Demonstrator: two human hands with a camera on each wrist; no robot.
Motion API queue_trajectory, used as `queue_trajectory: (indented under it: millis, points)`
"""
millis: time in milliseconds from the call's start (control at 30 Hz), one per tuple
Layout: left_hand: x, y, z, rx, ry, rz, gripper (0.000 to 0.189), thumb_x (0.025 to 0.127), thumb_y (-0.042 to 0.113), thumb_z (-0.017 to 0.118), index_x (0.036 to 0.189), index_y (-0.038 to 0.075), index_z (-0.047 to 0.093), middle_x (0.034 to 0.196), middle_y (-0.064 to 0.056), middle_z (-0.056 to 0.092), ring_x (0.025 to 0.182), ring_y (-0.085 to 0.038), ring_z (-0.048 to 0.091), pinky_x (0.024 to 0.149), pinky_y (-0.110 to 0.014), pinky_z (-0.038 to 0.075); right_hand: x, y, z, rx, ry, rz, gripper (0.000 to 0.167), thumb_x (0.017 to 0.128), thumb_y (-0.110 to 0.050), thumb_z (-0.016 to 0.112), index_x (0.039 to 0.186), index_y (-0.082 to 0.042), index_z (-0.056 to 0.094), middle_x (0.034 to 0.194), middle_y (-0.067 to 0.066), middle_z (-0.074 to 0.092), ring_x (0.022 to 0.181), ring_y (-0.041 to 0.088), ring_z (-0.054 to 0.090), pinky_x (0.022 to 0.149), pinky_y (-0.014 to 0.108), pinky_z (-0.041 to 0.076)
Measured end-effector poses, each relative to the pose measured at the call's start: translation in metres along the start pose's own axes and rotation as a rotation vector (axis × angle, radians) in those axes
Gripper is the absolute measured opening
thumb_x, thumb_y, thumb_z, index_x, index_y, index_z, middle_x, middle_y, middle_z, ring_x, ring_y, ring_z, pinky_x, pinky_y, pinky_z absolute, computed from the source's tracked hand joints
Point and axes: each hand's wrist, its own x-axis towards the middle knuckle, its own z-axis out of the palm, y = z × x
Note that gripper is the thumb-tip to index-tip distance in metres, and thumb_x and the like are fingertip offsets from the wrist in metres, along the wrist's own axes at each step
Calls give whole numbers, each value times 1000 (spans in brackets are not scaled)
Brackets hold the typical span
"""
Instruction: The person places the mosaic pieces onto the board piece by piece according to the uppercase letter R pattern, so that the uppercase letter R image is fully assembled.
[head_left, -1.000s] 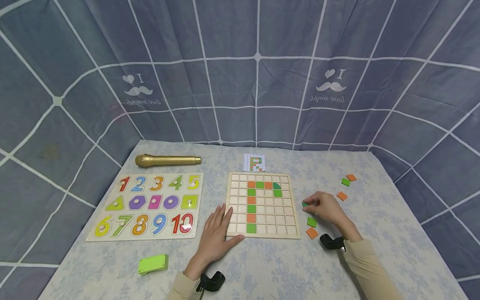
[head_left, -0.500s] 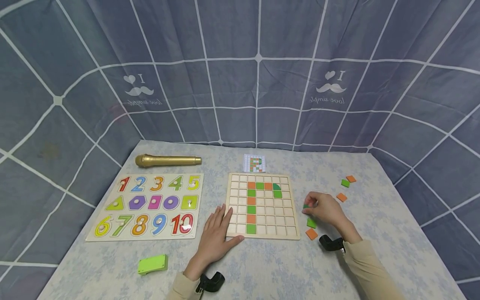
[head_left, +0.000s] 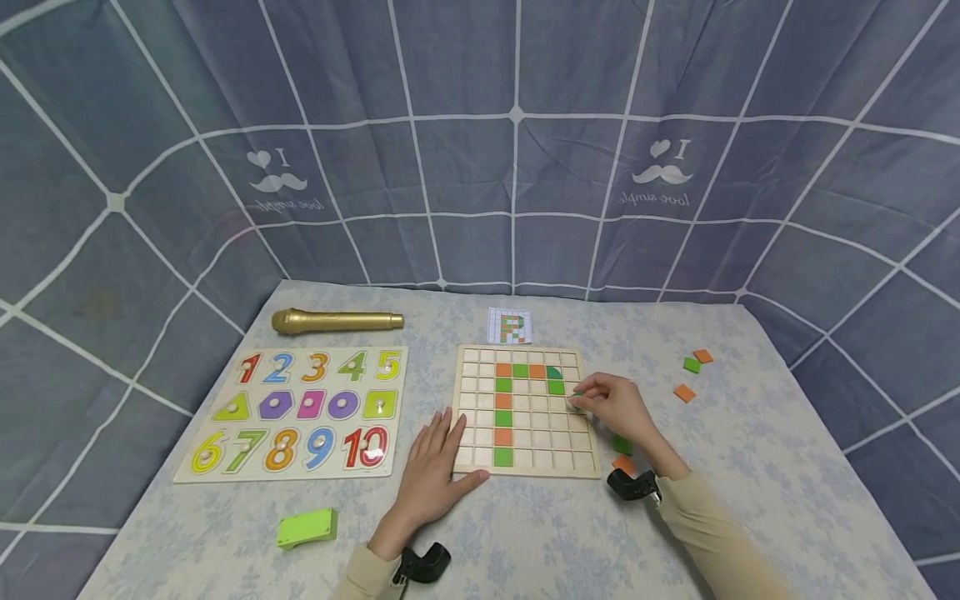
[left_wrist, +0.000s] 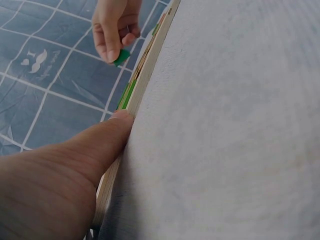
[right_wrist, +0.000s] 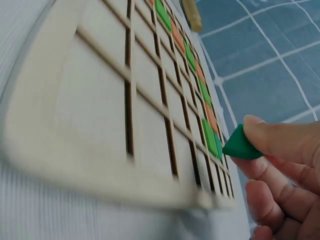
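My right hand (head_left: 617, 408) pinches a dark green tile with a curved edge (right_wrist: 242, 145) between thumb and fingers, above the right side of the wooden grid board (head_left: 543, 460). The same tile (left_wrist: 121, 57) shows below the fingertips in the left wrist view. On the board, orange and green square tiles form a column (head_left: 503, 419) and a short top row, ending in a dark green rounded tile (head_left: 553, 372) with a green square below it. My left hand (head_left: 429, 475) lies flat with fingers spread at the board's lower left corner, thumb on its front edge.
A small pattern card (head_left: 510, 326) lies behind the board. Loose tiles lie to the right, including an orange one (head_left: 684, 392) and a green one (head_left: 622, 446) under the right wrist. Leftward are a number puzzle (head_left: 292, 423), a gold microphone (head_left: 341, 322) and a lime block (head_left: 307, 528).
My right hand has moved left from beside the loose tiles to the board's right edge, carrying the dark green tile. My left hand has stayed in place.
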Motion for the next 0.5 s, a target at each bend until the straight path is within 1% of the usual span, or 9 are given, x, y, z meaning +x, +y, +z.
queue_trajectory:
  millis: [100, 167, 267, 367, 433, 500]
  points:
    - [0, -1, 2, -4, 17, 12, 85, 84, 49, 66, 146, 0, 34, 150, -24, 24, 140, -38, 16, 110, -50, 13, 4, -6, 8, 53, 6, 34, 13, 83, -16, 75, 89, -6, 69, 74, 3, 65, 64, 23, 59, 49, 30, 44]
    - [0, -2, 3, 7, 36, 29, 85, 84, 49, 65, 145, -1, 35, 149, -25, 26, 139, -38, 18, 110, -49, 14, 6, -9, 12, 73, 8, 49, 13, 82, -17, 76, 87, -6, 70, 74, 3, 64, 64, 24, 57, 49, 30, 42]
    - [0, -2, 3, 12, 45, 37, 84, 84, 49, 65, 145, -1, 35, 149, -25, 27, 139, -38, 19, 110, -49, 14, 8, -11, 18, 84, 3, 72, 12, 82, -17, 76, 87, -7, 72, 73, 3, 63, 61, 23, 53, 47, 29, 40]
    - [0, -1, 2, 10, 28, 23, 85, 85, 50, 65, 146, 0, 34, 150, -25, 26, 140, -37, 16, 111, -48, 13, 9, -11, 20, 81, -2, 105, 11, 83, -18, 75, 86, -8, 73, 69, 4, 62, 54, 21, 48, 44, 29, 38]
    - [0, 0, 1, 0, 7, 4, 85, 84, 49, 65, 146, 0, 33, 151, -24, 24, 140, -37, 14, 111, -48, 12, 9, -11, 21, 67, -6, 117, 12, 83, -19, 75, 87, -8, 73, 68, 5, 61, 52, 20, 45, 44, 30, 37]
    - [1, 1, 0, -5, -7, -6, 85, 85, 49, 65, 147, 0, 33, 151, -24, 23, 141, -36, 13, 111, -49, 11, 10, -10, 21, 50, -9, 136, 12, 84, -20, 75, 87, -8, 74, 68, 4, 62, 53, 19, 46, 47, 29, 37]
